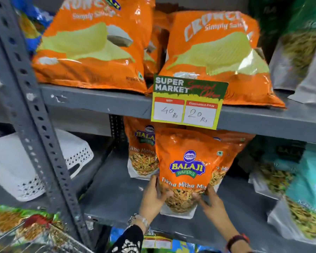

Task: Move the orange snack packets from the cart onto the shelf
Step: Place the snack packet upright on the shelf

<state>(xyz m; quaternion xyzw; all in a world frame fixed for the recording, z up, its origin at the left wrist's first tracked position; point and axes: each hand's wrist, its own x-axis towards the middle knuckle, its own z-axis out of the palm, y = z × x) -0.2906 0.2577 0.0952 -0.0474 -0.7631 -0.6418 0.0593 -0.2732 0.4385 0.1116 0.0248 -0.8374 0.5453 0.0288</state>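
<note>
An orange Balaji snack packet (186, 167) stands upright on the grey lower shelf (117, 194), near its front edge. My left hand (153, 194) grips its lower left side and my right hand (212, 201) grips its lower right side. Behind it stand two more orange packets of the same kind, one to the left (140, 148) and one to the right (224, 161), partly hidden. The wire cart (35, 238) shows at the bottom left with green snack packets in it.
Large orange chip bags (91, 48) lie on the upper shelf, with a price card (186, 103) hanging over its edge. A grey perforated upright (36, 125) stands left. A white basket (26, 165) sits beyond it. Teal packets (299, 189) fill the right.
</note>
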